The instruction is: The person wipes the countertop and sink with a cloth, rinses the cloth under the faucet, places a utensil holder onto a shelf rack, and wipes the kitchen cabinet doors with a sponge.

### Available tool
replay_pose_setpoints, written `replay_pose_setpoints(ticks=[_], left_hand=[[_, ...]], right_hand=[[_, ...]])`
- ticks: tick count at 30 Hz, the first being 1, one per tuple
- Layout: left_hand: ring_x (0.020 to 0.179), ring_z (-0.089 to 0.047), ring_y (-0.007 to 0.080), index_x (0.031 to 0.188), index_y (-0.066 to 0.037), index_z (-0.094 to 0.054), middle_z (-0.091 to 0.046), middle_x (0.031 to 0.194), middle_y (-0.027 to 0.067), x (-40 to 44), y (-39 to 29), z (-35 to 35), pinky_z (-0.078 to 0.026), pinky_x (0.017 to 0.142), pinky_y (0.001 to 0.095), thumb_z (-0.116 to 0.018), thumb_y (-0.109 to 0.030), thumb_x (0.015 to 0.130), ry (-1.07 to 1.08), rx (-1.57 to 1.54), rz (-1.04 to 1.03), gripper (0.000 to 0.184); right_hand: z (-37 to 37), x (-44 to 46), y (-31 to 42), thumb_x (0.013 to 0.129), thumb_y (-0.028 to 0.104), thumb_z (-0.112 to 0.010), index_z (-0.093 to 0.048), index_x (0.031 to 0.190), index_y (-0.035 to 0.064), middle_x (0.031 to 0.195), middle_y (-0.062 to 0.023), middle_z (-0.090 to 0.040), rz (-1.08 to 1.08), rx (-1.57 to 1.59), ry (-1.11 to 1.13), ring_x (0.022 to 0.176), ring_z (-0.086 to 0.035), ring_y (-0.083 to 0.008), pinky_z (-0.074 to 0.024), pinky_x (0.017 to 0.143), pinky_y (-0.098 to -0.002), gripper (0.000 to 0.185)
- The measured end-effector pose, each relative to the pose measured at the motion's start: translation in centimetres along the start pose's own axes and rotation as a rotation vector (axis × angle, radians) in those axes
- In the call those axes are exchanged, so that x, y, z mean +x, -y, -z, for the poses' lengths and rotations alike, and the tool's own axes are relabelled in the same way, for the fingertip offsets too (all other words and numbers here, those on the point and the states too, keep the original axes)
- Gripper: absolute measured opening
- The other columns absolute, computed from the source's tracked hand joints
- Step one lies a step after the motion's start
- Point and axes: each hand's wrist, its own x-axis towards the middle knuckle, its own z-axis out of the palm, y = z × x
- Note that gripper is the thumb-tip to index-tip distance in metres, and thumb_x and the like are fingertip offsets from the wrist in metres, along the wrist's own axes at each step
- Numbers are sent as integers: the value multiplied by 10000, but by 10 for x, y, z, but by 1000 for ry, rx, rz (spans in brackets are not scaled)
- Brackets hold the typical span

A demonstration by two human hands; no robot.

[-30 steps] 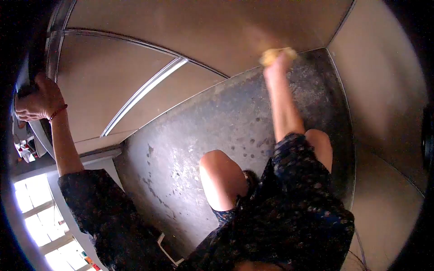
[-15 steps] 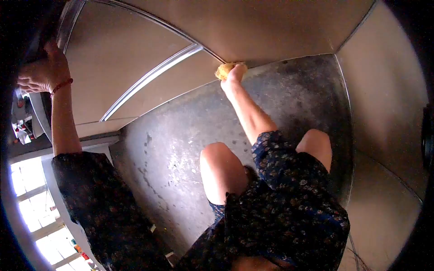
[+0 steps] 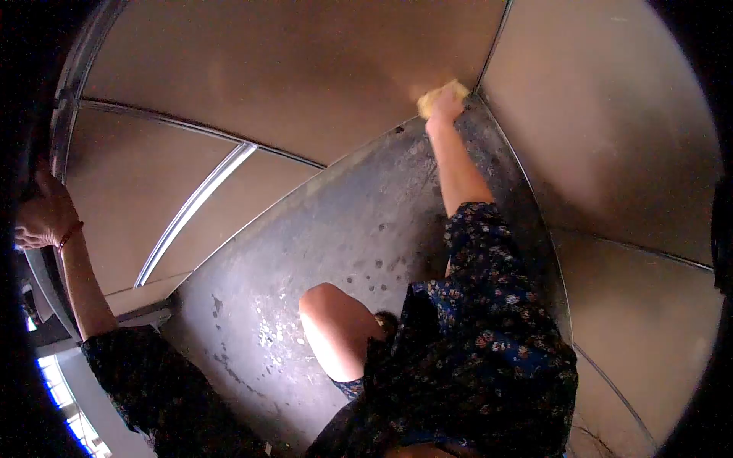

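A yellow cloth or sponge (image 3: pixel 432 101) is in my right hand (image 3: pixel 445 105), pressed against the lower part of the brown wall panel (image 3: pixel 305 61), close to the corner where two walls meet the floor. My left hand (image 3: pixel 47 217), with a red bracelet at its wrist, is at the far left by a dark vertical frame (image 3: pixel 67 114). Its fingers are partly spread, and shadow hides what they touch.
The grey, spotted floor (image 3: pixel 305 221) lies between the walls and my bent knee (image 3: pixel 336 320). A shiny metal strip (image 3: pixel 195 202) crosses the left panel. Another wall (image 3: pixel 603 114) rises at the right. Bright windows (image 3: pixel 65 397) show at the lower left.
My right hand has moved with the yellow cloth or sponge, first left along the wall's base, then back right to the corner. The view has shifted; my left hand stays by the frame.
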Motion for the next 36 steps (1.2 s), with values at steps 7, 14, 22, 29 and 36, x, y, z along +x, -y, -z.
replay_pose_setpoints(ticks=[7, 14, 22, 29, 36], left_hand=[[836, -537, 318, 964, -13, -613, -587, 945, 188, -1, 1, 0, -394, 752, 452, -496, -623, 752, -51, 14, -18, 656], [723, -586, 296, 907, -37, -654, -629, 863, 166, -2, 3, -3, -447, 668, 431, -448, -601, 805, -61, 10, -17, 609], [638, -626, 292, 875, -49, -689, -665, 790, 151, -9, 5, -2, -483, 615, 432, -413, -618, 829, -4, -7, 27, 634], [1014, -511, 314, 1095, -76, -544, -594, 1002, 146, -1, -16, 27, -341, 897, 445, -590, -684, 648, 217, -179, 242, 756], [1070, -516, 259, 1203, -181, -488, -581, 1117, 61, 6, -26, 49, -362, 908, 399, -622, -562, 709, 137, -467, 282, 638]], right_hand=[[4, -2, -12, 769, 107, -482, -540, 859, 1, 788, -40, -553, 255, -93, 181, 699, -540, -147, -463, 612, -316, 150], [15, 10, 24, 750, 91, -469, -497, 946, 32, 890, -57, -530, -293, -18, 166, 770, -550, -190, -472, 649, -355, 206], [-23, -1, 73, 779, 107, -493, -360, 1215, -70, 1304, -171, -312, 618, -285, 200, 1207, -313, -293, -246, 1018, -396, 489], [-6, 19, 74, 776, 102, -488, -555, 937, 4, 948, -124, -569, -102, -187, 300, 780, -594, -236, -502, 681, -378, 200], [13, -85, 234, 713, 107, -581, -510, 1104, -28, 1171, -201, -524, 1335, -914, 611, 1090, -488, -338, -372, 958, -387, 419]])
